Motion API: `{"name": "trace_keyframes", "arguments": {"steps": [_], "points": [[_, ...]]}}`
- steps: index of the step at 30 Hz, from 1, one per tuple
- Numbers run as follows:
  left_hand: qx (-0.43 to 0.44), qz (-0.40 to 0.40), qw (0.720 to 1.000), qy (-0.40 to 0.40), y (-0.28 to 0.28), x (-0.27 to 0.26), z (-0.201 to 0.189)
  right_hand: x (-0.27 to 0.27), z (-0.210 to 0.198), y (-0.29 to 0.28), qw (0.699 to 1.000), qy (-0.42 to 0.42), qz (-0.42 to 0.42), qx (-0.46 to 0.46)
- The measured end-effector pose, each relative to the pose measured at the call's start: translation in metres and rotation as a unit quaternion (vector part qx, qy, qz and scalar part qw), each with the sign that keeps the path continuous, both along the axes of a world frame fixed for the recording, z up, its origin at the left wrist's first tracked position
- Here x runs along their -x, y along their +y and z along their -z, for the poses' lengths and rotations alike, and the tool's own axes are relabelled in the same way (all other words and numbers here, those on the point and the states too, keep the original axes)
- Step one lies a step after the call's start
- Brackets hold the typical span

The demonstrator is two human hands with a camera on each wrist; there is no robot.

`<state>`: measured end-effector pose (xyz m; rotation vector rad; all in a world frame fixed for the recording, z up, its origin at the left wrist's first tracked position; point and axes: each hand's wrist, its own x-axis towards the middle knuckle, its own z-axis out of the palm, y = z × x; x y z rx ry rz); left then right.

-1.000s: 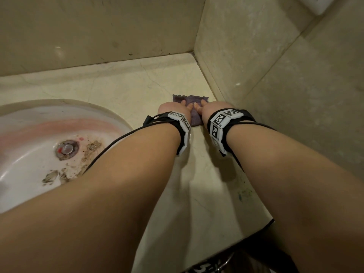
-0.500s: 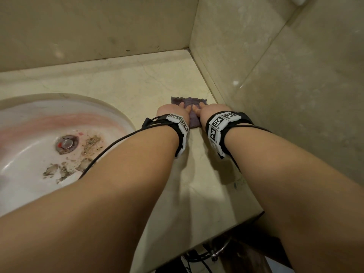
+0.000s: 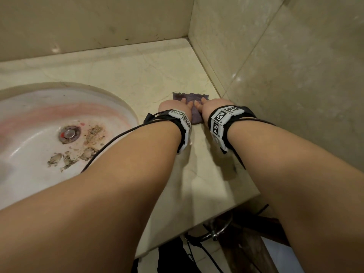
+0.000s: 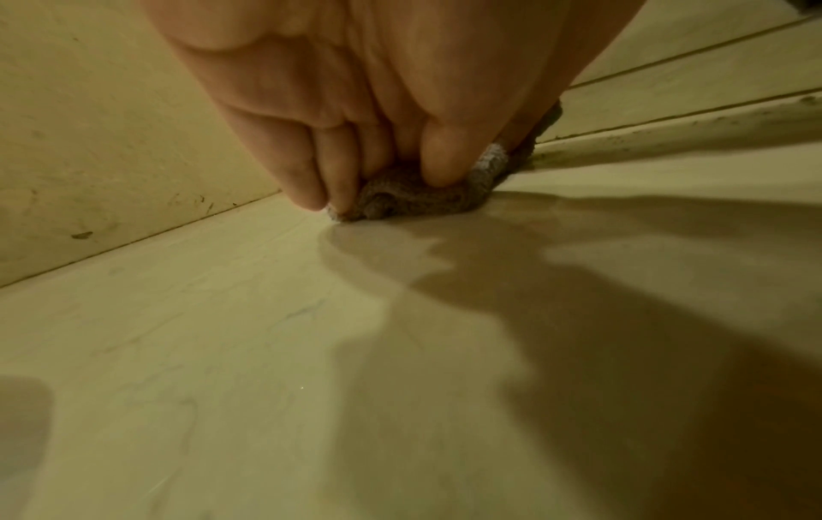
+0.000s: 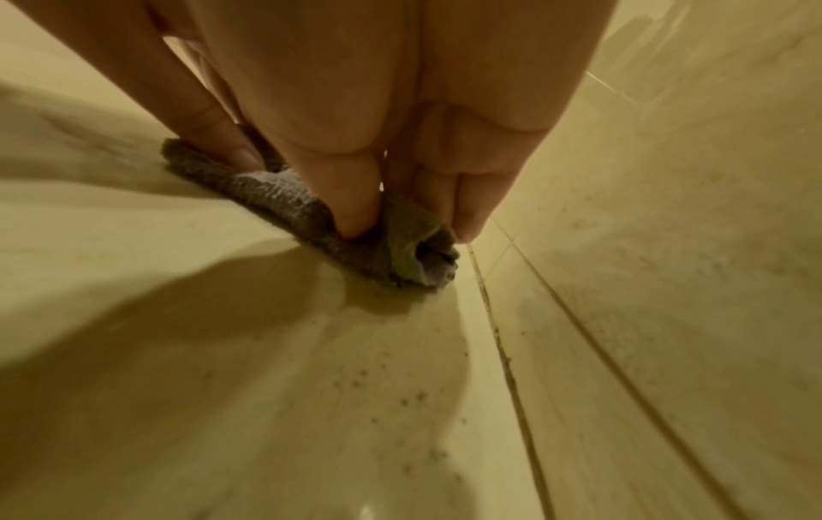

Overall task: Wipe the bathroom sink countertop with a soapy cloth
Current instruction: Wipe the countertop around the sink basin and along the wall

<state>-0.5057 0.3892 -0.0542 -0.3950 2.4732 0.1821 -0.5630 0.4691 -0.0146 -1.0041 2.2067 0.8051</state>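
Note:
A small purple cloth (image 3: 189, 98) lies on the beige stone countertop (image 3: 137, 75), close to the right wall. My left hand (image 3: 170, 104) and right hand (image 3: 214, 104) sit side by side on it, fingers pointing away from me. In the left wrist view, the left hand (image 4: 378, 169) presses fingertips and thumb down on the bunched cloth (image 4: 413, 200). Seen from the right wrist, the right hand (image 5: 418, 183) pushes thumb and fingers onto the cloth (image 5: 284, 200), whose folded end lies near the wall joint. Most of the cloth is hidden under the palms.
A white sink basin (image 3: 39, 154) with brown grime and a metal drain (image 3: 69, 133) lies to the left. Tiled walls close off the back (image 3: 98, 22) and the right (image 3: 285, 95). The counter's front edge (image 3: 216, 209) is near me, with pipes and cables below. Dark specks dot the counter by the wall (image 5: 413, 397).
Both hands have drawn the cloth a little toward me, away from the back corner. They stay side by side on it. The head view has shifted slightly.

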Motion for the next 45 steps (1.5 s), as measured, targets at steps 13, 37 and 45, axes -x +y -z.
{"name": "trace_keyframes", "arguments": {"steps": [13, 37, 45], "points": [[0.003, 0.02, 1.0, -0.002, 0.014, -0.019, -0.003, -0.018, 0.001, 0.016, 1.0, -0.006, 0.016, -0.007], [-0.015, -0.057, 0.996, 0.073, -0.015, -0.001, -0.048, 0.022, -0.024, 0.009, 0.971, -0.036, 0.099, 0.215], [-0.038, -0.064, 0.993, 0.089, -0.019, 0.006, -0.032, 0.024, -0.007, 0.011, 0.971, -0.04, 0.051, 0.232]]}}
